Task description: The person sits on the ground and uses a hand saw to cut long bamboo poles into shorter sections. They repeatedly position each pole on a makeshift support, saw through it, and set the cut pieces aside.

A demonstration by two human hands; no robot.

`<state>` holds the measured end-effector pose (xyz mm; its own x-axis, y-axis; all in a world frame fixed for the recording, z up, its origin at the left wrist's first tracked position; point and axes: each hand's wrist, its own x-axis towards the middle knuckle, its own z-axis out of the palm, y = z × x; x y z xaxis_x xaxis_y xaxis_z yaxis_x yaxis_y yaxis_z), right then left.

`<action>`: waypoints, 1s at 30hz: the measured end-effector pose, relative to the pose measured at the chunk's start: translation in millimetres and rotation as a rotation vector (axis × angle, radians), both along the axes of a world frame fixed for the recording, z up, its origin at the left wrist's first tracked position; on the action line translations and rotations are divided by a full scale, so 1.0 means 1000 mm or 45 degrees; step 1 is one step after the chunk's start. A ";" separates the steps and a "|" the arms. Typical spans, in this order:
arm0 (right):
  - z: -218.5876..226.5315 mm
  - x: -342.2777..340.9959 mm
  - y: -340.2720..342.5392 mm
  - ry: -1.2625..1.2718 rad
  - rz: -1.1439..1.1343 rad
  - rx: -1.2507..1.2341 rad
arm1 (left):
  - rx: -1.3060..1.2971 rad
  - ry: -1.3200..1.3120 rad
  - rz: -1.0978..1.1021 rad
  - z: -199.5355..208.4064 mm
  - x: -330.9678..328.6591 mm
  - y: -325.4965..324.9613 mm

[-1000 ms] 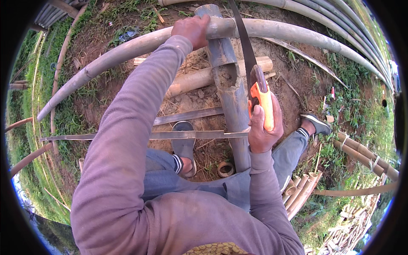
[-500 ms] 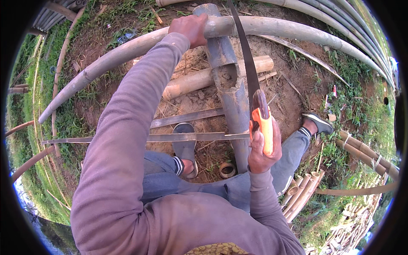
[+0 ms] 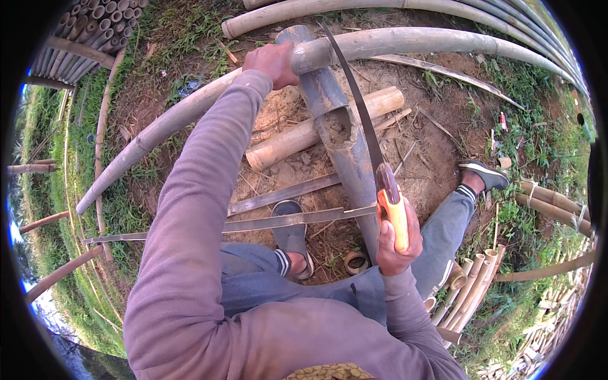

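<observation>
A long, thick bamboo pole lies crosswise over the upper end of a notched bamboo post, which slants away from me. My left hand is closed around the pole, just left of where it crosses the post. In my right hand is a hand saw with an orange handle, the fingers wrapped round the grip. Its long dark blade points away from me and crosses the pole a little right of my left hand. How deep the blade sits in the pole is hidden.
Under the post lies a short, pale bamboo piece. Two flat split strips, one a long bamboo slat, cross in front of my legs. Cut bamboo lengths stand by my right leg. More poles lie beyond; stacked bamboo sits far left.
The saw has been drawn back toward me, and its tip now shows just past the pole. My left hand keeps its hold on the pole. The whole view has shifted and turned slightly.
</observation>
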<state>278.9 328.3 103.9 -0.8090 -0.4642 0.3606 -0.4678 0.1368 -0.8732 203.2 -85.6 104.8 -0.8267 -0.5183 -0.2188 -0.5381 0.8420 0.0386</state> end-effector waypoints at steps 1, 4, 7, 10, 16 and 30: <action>-0.006 -0.004 -0.004 -0.048 -0.016 -0.056 | -0.001 0.020 -0.005 -0.003 -0.002 0.001; -0.014 -0.059 -0.078 -0.068 -0.054 -0.111 | 0.008 0.049 -0.021 -0.008 -0.008 0.007; 0.019 -0.119 -0.158 0.054 -0.036 -0.135 | 0.021 0.008 -0.005 0.002 -0.014 0.004; 0.006 -0.093 -0.127 0.104 -0.048 -0.082 | 0.045 -0.039 -0.007 0.014 -0.013 -0.005; -0.004 -0.008 0.003 -0.075 -0.015 -0.061 | 0.057 -0.001 -0.024 -0.004 -0.010 -0.014; -0.009 -0.018 -0.006 -0.024 -0.007 0.019 | 0.123 0.000 -0.048 0.000 -0.012 -0.020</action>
